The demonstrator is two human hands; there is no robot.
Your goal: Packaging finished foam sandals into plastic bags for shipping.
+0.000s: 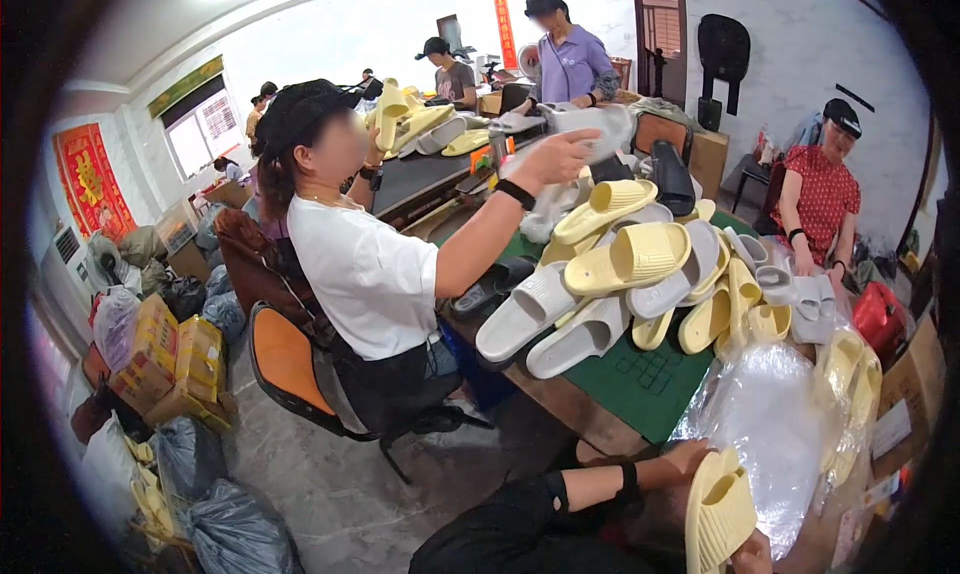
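At the lower right, a pair of pale yellow slippers (715,519) is held up on edge, one against the other. My left hand (683,461), with a black band on its wrist, closes at their upper left side; the slippers partly cover its fingers. Lower down, my right hand (752,554) grips the same pair from the right, cut off by the frame's edge. Just beyond them lies a stack of clear plastic bags (765,429) on the table. Bagged yellow slippers (845,399) rest to its right.
A heap of yellow and grey slippers (630,259) covers the table over a green mat (640,389). To the left, a co-worker in white (365,274) sits by an orange chair (290,359), arm stretched over the heap. Another in red (815,199) works at the far right. Cartons (180,359) stand left.
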